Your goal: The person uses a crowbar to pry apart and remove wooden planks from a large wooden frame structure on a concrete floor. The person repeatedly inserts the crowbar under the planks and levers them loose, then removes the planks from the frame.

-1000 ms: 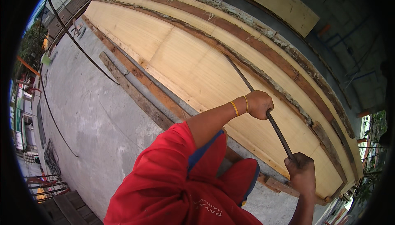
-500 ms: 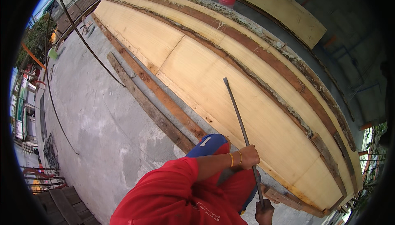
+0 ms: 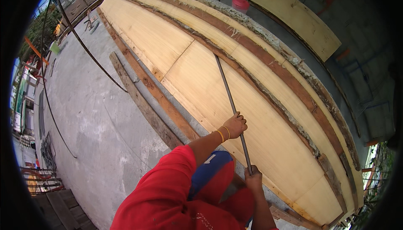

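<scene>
I have the right hand (image 3: 253, 177) nearest, fingers wrapped round the near end of the bar (image 3: 228, 91); the left hand (image 3: 236, 124) grips it farther along. Its long axis slants away and leftward over the pale board (image 3: 189, 68), tip pointing at the rough wooden strip (image 3: 260, 89).

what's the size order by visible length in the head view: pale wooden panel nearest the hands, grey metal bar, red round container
1. pale wooden panel
2. grey metal bar
3. red round container
</scene>
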Action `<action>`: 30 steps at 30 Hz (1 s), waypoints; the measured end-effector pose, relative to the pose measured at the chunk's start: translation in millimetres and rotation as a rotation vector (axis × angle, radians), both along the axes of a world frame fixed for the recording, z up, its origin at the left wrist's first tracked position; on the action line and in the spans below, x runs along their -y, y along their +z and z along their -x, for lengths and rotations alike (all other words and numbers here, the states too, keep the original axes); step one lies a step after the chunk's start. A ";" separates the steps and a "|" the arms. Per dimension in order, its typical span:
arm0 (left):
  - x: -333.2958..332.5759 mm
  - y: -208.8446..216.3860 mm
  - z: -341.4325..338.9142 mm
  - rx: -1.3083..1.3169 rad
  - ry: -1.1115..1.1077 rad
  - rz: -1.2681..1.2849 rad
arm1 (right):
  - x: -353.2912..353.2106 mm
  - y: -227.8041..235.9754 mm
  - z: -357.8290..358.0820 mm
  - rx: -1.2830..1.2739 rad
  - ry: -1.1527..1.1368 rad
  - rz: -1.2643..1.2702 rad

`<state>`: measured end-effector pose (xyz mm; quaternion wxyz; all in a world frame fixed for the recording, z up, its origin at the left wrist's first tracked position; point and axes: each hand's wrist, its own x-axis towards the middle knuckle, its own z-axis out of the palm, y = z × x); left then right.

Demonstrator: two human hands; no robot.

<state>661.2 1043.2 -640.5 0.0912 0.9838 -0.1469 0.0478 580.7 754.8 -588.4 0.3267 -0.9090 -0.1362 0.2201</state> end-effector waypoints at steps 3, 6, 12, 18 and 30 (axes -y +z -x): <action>-6.3 5.3 2.0 0.046 -0.017 0.076 | -6.4 13.6 -2.7 0.012 0.059 0.039; -16.9 50.0 -10.5 0.065 -0.030 0.221 | -17.7 97.8 -15.2 -0.037 0.017 0.105; -62.0 165.4 -36.5 0.224 0.055 0.452 | -79.6 330.0 -47.8 0.018 0.160 0.023; -69.4 180.7 -31.6 0.286 0.044 0.551 | -86.8 335.8 -46.4 0.135 0.205 -0.030; 55.9 41.7 60.6 0.031 -0.219 0.308 | 57.3 88.9 74.4 0.145 0.071 0.063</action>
